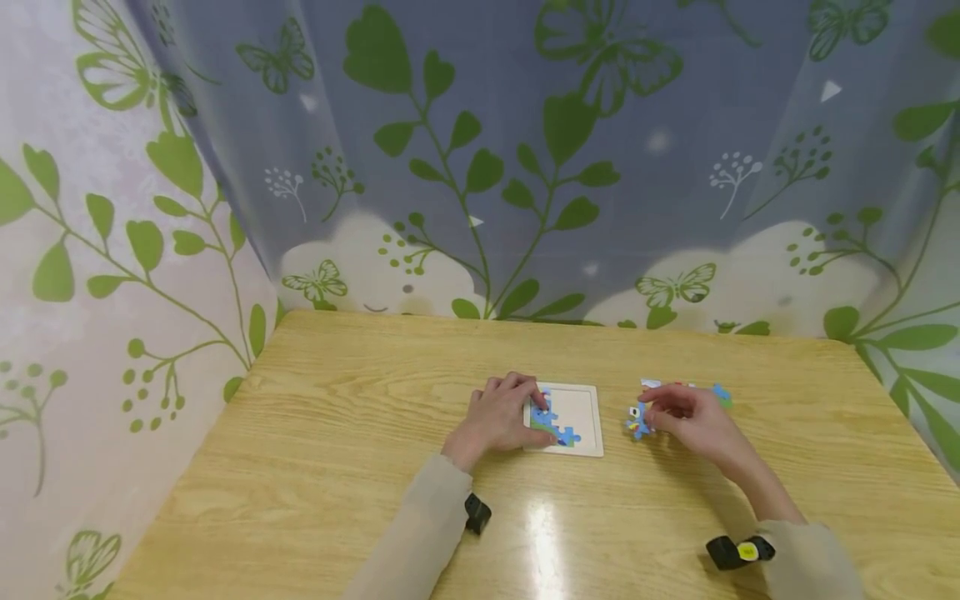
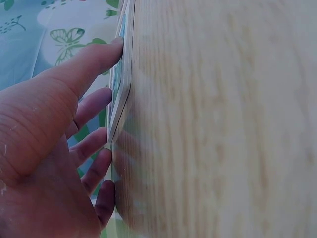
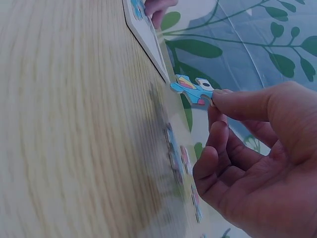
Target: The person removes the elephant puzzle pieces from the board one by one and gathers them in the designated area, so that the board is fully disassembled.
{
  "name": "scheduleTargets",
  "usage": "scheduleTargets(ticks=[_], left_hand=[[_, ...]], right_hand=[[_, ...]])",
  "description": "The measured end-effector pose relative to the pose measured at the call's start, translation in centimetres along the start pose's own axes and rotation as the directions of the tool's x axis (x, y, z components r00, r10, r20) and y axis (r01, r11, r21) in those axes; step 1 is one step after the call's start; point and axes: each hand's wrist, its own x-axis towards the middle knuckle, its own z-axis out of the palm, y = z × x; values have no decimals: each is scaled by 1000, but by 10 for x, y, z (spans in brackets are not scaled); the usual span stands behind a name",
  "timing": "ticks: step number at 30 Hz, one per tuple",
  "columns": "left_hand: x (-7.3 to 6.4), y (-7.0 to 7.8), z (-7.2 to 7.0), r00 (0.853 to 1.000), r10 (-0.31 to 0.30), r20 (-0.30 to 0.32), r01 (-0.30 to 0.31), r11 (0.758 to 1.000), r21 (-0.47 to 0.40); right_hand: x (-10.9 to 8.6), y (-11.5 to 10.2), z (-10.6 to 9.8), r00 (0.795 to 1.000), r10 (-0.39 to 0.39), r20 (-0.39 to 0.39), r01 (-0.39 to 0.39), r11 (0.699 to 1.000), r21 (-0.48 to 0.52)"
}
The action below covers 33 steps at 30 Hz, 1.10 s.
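A square pale puzzle tray [image 1: 599,421] lies on the table with several joined blue and green pieces [image 1: 567,437] along its left and lower sides. My left hand [image 1: 497,419] rests over its left side, fingertips and thumb spread on the fitted pieces. In the left wrist view the thumb [image 2: 94,62] presses close to the tray's edge [image 2: 124,79]. To the right of the tray, my right hand [image 1: 696,425] pinches a blue jigsaw piece [image 3: 194,90] printed with an eye, between thumb and index finger. It is held up above the table, its other fingers curled loosely.
Loose puzzle pieces [image 1: 722,395] lie behind and beneath the right hand, partly hidden by it; the right wrist view shows several pieces [image 3: 174,154] flat on the wooden table [image 1: 360,383]. A patterned curtain [image 1: 510,167] stands along the table's back edge.
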Motion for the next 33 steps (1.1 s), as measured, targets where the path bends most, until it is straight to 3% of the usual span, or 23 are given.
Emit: scheduleTargets(ticks=[7,14,21,33], left_hand=[[-2,-1,2,1000,0,0,0,1000,-8],[-2,0,3,1000,2,-2,-2,1000,2],[-2,0,2,1000,-2,3,1,1000,7],[-1,0,0,1000,-1,-7,1,1000,-9]], right_hand=[[-7,9,-7,1000,-13,-4,13,1000,5],[-14,12,-14,997,68,-22,-68,998,-8],[-18,15,-24,996,82,-39,-84,996,-43],[-24,26,-36,994,96,-44,-97,995,-21]])
